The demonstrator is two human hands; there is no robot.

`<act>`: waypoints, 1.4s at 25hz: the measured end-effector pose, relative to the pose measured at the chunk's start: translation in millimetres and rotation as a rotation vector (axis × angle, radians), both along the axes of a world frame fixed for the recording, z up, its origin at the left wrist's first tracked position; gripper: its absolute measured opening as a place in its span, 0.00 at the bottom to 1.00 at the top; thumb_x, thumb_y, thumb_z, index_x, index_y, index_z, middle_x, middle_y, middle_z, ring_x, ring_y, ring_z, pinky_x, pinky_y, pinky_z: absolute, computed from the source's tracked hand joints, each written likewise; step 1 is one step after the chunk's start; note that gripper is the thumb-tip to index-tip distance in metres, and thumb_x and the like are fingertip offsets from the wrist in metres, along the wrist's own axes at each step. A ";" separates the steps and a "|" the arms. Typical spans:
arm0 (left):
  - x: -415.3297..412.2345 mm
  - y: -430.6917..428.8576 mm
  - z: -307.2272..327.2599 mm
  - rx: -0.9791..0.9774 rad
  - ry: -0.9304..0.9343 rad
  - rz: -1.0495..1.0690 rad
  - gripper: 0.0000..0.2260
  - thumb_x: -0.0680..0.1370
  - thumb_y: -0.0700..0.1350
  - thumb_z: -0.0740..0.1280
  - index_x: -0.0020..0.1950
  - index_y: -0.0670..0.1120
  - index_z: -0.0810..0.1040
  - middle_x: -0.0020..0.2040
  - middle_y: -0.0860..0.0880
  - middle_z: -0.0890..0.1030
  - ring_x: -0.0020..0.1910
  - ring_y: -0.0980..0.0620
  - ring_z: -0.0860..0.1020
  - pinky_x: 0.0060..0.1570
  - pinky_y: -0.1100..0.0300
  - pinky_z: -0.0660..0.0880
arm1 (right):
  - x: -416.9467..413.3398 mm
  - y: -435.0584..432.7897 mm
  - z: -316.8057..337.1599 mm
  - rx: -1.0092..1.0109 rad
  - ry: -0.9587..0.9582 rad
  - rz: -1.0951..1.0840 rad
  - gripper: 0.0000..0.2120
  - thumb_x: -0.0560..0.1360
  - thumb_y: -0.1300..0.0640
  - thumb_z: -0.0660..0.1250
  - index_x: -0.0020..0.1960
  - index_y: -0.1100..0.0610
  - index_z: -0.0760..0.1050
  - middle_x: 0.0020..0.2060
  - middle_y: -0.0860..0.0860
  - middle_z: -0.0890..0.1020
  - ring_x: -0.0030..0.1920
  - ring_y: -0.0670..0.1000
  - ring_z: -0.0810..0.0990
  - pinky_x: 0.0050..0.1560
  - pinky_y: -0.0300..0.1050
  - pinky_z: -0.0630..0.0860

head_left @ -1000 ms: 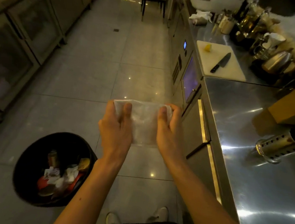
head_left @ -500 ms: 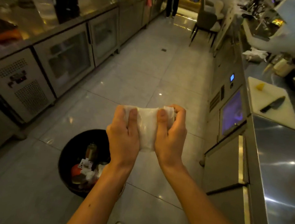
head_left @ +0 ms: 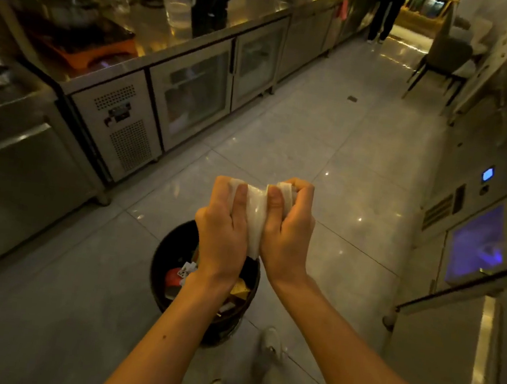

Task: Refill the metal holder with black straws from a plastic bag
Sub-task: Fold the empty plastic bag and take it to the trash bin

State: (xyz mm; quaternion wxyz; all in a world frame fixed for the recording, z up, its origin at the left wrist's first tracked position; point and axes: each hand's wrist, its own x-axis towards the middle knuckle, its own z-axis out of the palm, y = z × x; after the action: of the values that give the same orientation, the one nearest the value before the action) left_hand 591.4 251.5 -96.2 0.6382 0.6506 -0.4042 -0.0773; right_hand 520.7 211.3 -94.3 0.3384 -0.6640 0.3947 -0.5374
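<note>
My left hand (head_left: 224, 229) and my right hand (head_left: 287, 230) are pressed close together, both gripping a crumpled, empty clear plastic bag (head_left: 255, 220). The bag is bunched into a narrow strip between my thumbs. I hold it above the floor, over the far rim of a black trash bin (head_left: 176, 246). No black straws and no metal holder are in view.
The bin holds mixed rubbish and stands on the tiled floor just in front of my shoes. Steel under-counter fridges (head_left: 193, 96) run along the left, a steel counter with a lit blue panel (head_left: 476, 248) along the right. A person's legs (head_left: 384, 14) and a chair (head_left: 444, 62) are far down the aisle.
My hands have come together, squeezing the flat bag into a narrow bunch. The view has swung left, away from the right counter; the bin now sits directly under my hands.
</note>
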 end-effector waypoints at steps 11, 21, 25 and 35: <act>63.7 -83.6 -49.9 0.273 0.053 0.139 0.10 0.83 0.44 0.60 0.43 0.43 0.70 0.30 0.53 0.72 0.27 0.60 0.72 0.25 0.69 0.65 | 60.1 -127.9 -67.7 0.156 0.188 0.433 0.06 0.80 0.55 0.62 0.53 0.55 0.66 0.35 0.43 0.74 0.33 0.41 0.74 0.32 0.42 0.73; 107.6 -40.4 -197.6 0.630 0.763 0.369 0.11 0.82 0.49 0.63 0.44 0.46 0.79 0.35 0.47 0.83 0.32 0.51 0.83 0.28 0.61 0.78 | 82.5 -172.2 -198.6 0.751 0.509 0.538 0.14 0.77 0.48 0.66 0.58 0.54 0.69 0.48 0.46 0.76 0.46 0.46 0.77 0.37 0.34 0.72; 111.0 -13.8 -241.0 0.674 0.956 0.340 0.11 0.79 0.50 0.67 0.51 0.43 0.77 0.43 0.44 0.84 0.39 0.49 0.85 0.33 0.61 0.79 | 75.7 -158.6 -247.9 0.796 0.707 0.665 0.10 0.78 0.50 0.66 0.55 0.54 0.71 0.47 0.49 0.77 0.45 0.46 0.77 0.38 0.37 0.73; 125.3 1.5 -377.2 0.995 1.032 0.283 0.10 0.75 0.42 0.72 0.54 0.45 0.76 0.51 0.44 0.82 0.48 0.47 0.81 0.48 0.51 0.80 | 103.4 -103.9 -372.4 1.090 0.752 0.528 0.12 0.79 0.47 0.61 0.57 0.53 0.70 0.48 0.47 0.78 0.50 0.49 0.80 0.46 0.41 0.79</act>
State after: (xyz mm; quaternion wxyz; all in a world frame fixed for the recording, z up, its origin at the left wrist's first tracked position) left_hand 716.7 253.0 -473.4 0.3801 0.7905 0.1189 -0.4653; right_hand 624.1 107.4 -466.6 0.5821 -0.6139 0.5233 0.1019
